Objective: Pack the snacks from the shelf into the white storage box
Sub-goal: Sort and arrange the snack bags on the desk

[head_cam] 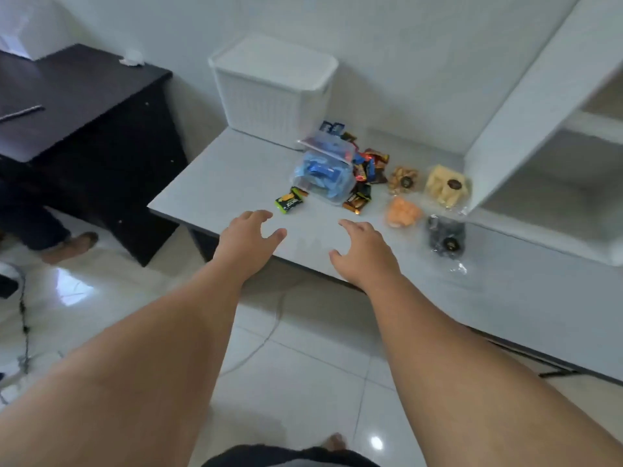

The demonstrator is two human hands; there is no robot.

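Pale shelf (215, 170) holds snacks (365, 168) beside storage box (269, 96); left hand (247, 235), right hand (364, 251), grips apart.

Home room: glossy tiled floor (303, 365), dark wooden desk (77, 106), white built-in shelf unit (539, 136) (open compartments).

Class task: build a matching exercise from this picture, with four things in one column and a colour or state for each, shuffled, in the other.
1 storage box
2 leftmost snack packet
3 clear tub
4 left hand

a holds blue packs
b empty, fingers relaxed
c lid on
d green wrapper

Pairs: 1-c, 2-d, 3-a, 4-b
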